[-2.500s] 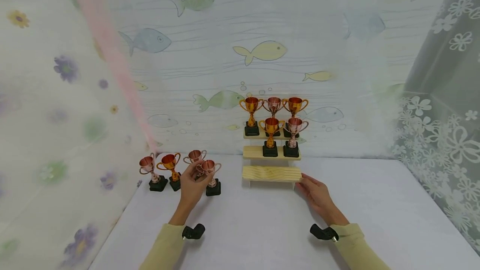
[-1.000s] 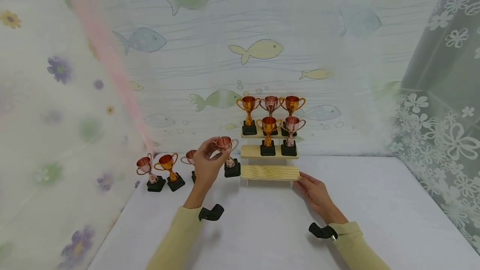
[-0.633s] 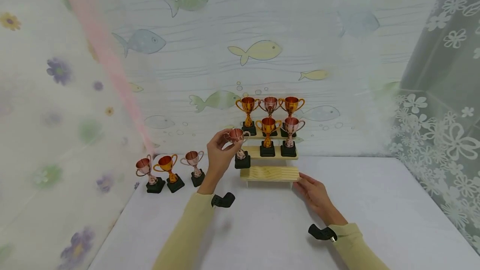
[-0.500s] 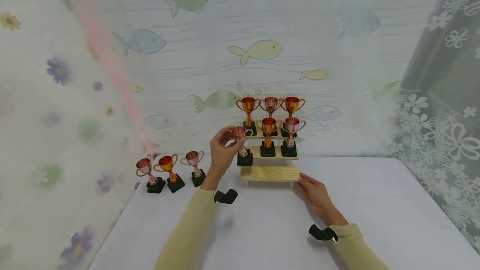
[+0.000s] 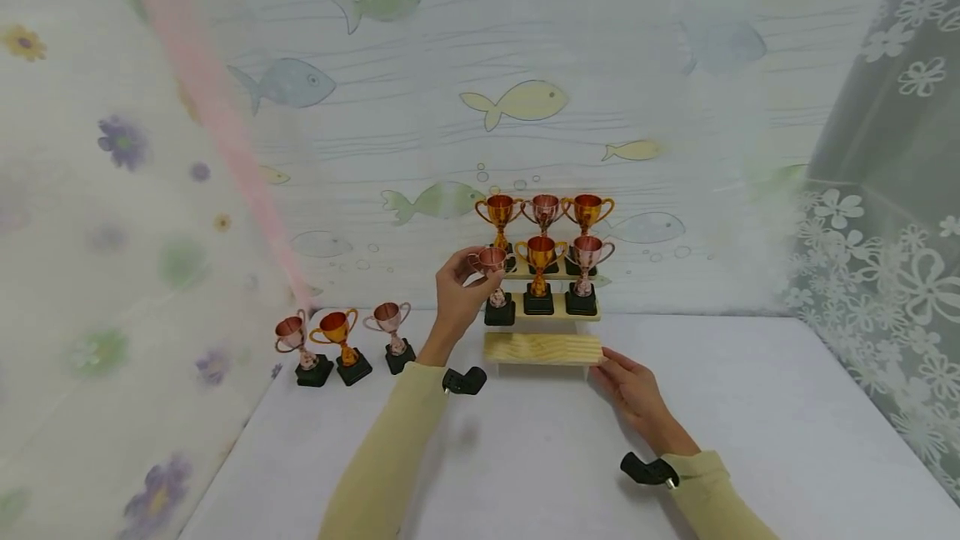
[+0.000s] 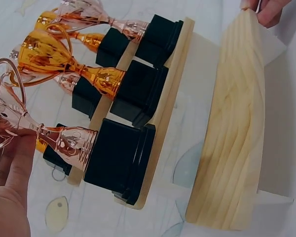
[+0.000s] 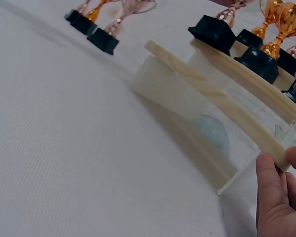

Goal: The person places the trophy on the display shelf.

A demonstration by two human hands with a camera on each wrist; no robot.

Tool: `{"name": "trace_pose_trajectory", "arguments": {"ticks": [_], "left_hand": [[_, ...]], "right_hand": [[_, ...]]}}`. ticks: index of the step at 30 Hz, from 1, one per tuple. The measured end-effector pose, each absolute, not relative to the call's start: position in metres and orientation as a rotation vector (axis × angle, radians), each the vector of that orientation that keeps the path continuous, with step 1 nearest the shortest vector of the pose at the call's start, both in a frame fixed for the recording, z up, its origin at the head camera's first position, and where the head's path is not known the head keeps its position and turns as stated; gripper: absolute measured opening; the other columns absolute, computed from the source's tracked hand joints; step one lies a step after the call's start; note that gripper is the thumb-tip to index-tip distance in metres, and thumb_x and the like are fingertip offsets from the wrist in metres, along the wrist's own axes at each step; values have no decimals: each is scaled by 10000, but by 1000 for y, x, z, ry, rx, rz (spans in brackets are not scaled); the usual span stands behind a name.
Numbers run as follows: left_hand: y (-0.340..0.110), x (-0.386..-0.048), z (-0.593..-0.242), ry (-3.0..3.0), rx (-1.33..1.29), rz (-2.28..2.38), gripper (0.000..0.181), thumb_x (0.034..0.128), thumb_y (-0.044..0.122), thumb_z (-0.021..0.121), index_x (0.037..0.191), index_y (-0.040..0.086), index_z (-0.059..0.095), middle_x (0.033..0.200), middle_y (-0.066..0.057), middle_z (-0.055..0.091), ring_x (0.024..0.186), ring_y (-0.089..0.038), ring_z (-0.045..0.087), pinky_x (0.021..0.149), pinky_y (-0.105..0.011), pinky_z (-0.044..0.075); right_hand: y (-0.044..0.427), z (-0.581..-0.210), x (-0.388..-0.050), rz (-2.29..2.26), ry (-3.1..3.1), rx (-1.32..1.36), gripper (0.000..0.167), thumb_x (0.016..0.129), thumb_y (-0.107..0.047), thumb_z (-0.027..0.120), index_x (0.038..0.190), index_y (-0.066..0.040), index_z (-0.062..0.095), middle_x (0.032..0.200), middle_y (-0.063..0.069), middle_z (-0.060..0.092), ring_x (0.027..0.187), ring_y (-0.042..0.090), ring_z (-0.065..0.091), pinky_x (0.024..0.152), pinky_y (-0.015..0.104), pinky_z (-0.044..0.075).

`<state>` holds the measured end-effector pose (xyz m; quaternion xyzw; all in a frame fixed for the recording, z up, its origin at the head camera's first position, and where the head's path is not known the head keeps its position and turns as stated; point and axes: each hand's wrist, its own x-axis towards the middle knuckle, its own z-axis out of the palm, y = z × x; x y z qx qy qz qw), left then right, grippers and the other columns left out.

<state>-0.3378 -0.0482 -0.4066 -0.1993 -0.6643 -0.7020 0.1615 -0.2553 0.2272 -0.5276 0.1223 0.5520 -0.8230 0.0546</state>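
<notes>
My left hand (image 5: pixel 460 294) grips a small rose-gold trophy (image 5: pixel 500 312) by its cup and handle. The trophy's black base (image 6: pixel 116 157) is at the left end of the middle board of a three-step wooden display stand (image 5: pixel 543 348), beside a gold trophy (image 5: pixel 539 273); whether it bears on the board, I cannot tell. With thumb above and fingers beneath, my right hand (image 5: pixel 633 397) pinches the right end of the lowest board (image 7: pixel 222 101). Another rose-gold trophy (image 5: pixel 583 273) stands at the middle board's right end.
On the top board stand two gold trophies (image 5: pixel 588 211) with a rose-gold one (image 5: pixel 545 208) between them. Further left on the white table (image 5: pixel 525 457) are a rose-gold trophy (image 5: pixel 292 336), a gold trophy (image 5: pixel 337 332) and another rose-gold trophy (image 5: pixel 390 323). Patterned cloth (image 5: pixel 420 132) hangs behind.
The left hand has carried the rose-gold trophy from the table's left group rightward and up to the middle board. My right hand has stayed on the lowest board's end.
</notes>
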Motion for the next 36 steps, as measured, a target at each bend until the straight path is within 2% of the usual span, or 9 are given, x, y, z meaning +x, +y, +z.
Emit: {"name": "trace_pose_trajectory", "arguments": {"ticks": [3, 5, 10, 14, 18, 22, 30, 36], "left_hand": [[-45, -331, -397, -1898, -576, -2007, 442, 853, -55, 761, 1265, -102, 607, 1124, -208, 613, 943, -155, 612, 896, -434, 592], [-44, -332, -396, -1912, -579, -2000, 444, 852, -55, 765, 1264, -100, 608, 1129, -219, 615, 949, -168, 615, 913, -485, 584], [-39, -349, -407, -1970, -589, -1957, 472, 862, -19, 774, 1293, -92, 597, 1161, -285, 598, 1007, -302, 617, 945, -561, 560], [-35, -360, -415, -1979, -563, -1930, 481, 857, 9, 791, 1296, -60, 606, 1139, -259, 602, 1015, -348, 617, 902, -450, 597], [-34, -365, -418, -1956, -544, -1937, 450, 848, 23, 807, 1263, -11, 635, 1102, -181, 616, 970, -268, 618, 831, -308, 596], [-33, -367, -419, -1934, -539, -1942, 428, 845, 24, 813, 1239, 7, 647, 1076, -148, 623, 936, -201, 620, 803, -262, 589], [-32, -369, -419, -1924, -529, -1950, 433, 848, 22, 809, 1247, 9, 642, 1090, -149, 627, 941, -193, 629, 848, -366, 601], [-32, -369, -420, -1909, -550, -1970, 444, 864, 34, 800, 1272, -8, 628, 1122, -198, 616, 976, -285, 621, 899, -518, 572]], "right_hand": [[228, -528, -255, -2500, 1674, 372, 548, 1078, -73, 476, 1555, 91, 264, 1311, 60, 571, 995, -16, 664, 1004, 211, 517], [228, -528, -255, -2507, 1664, 371, 547, 1077, -71, 477, 1553, 93, 265, 1283, 45, 587, 996, -13, 666, 1004, 212, 518], [230, -529, -255, -2519, 1642, 371, 556, 1075, -66, 480, 1556, 96, 253, 1190, -2, 616, 997, -7, 669, 1001, 208, 518], [231, -529, -255, -2519, 1640, 369, 557, 1071, -60, 486, 1553, 100, 256, 1159, -14, 628, 995, -3, 670, 999, 207, 520], [231, -528, -255, -2511, 1654, 353, 550, 1071, -56, 480, 1546, 112, 259, 1165, -4, 628, 996, 0, 669, 999, 211, 521], [231, -527, -255, -2507, 1667, 341, 540, 1071, -44, 465, 1540, 126, 258, 1171, 6, 626, 994, -1, 668, 1000, 212, 521], [230, -528, -255, -2510, 1665, 341, 533, 1074, -41, 457, 1540, 124, 260, 1186, 9, 622, 1000, -1, 668, 1002, 213, 519], [230, -528, -255, -2512, 1664, 346, 531, 1075, -47, 458, 1541, 119, 265, 1183, 7, 625, 1001, 1, 668, 1002, 211, 519]]}}
